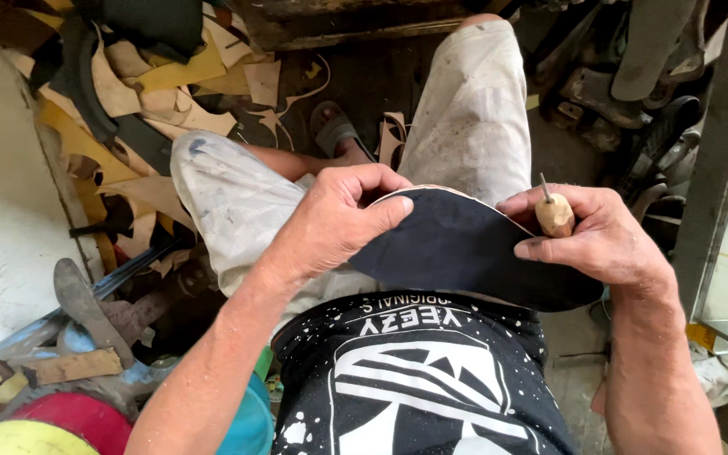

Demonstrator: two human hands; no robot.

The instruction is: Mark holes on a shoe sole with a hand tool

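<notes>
- Sitting with a dark shoe sole (465, 248) across the lap, over pale stained shorts (465, 118); the sole runs from the left hand to past the right wrist, flat face up, pale edge trim showing along its far rim.
- Left hand (339, 221): clamped on the sole's near-left end, thumb flat on the top face, fingers curled over the far edge.
- Right hand (596, 236): closed on the sole's right part, thumb on top; same hand also grips a wooden-handled awl (554, 212) against the fingers, metal point sticking up and away from the sole.
- Both forearms come in from the bottom of frame, elbows wide, wrists bent inward toward the sole.
- Room: tight. Left side packed with tan and yellow leather scraps (162, 76) piled on the floor; a hammer (86, 303) lies near the left elbow, with red and yellow round objects at the bottom left corner.
- Right side: dark shoe parts (634, 93) stacked close to the right knee; a metal frame post (718, 160) stands just beyond the right hand.
- Between the knees: dark floor, one sandalled foot (339, 135) visible.
</notes>
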